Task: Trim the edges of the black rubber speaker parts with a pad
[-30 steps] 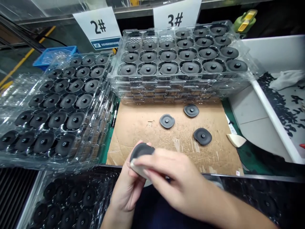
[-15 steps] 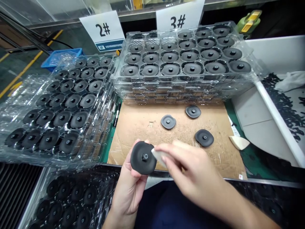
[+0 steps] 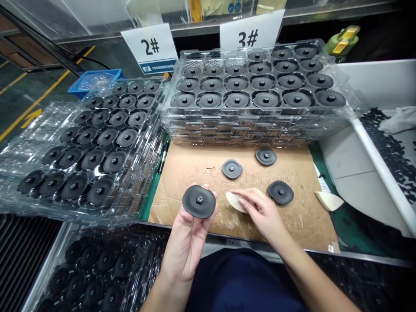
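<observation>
My left hand [image 3: 191,240] grips a black rounded disc with a small raised hub [image 3: 199,206] by its edges, its hub side facing up. To the right, my right hand [image 3: 260,212] pinches a thin cream-coloured pad [image 3: 236,202] between thumb and fingers. The pad is apart from the disc. Beyond my hands, three more discs lie on the cardboard sheet [image 3: 182,173]: a middle disc [image 3: 232,169], a far disc [image 3: 265,156] and a right-hand disc [image 3: 280,193].
Stacked clear trays of discs stand at the back [image 3: 234,113] and on the left [image 3: 81,173]. Another tray [image 3: 97,273] sits low at front left. A second cream pad [image 3: 329,201] lies right of the cardboard, beside a white bin [image 3: 373,151] with small black pieces.
My right hand has drawn the pad away from the disc's edge, to the right. My left hand has tilted the disc flatter and raised it slightly. The whole view has shifted slightly.
</observation>
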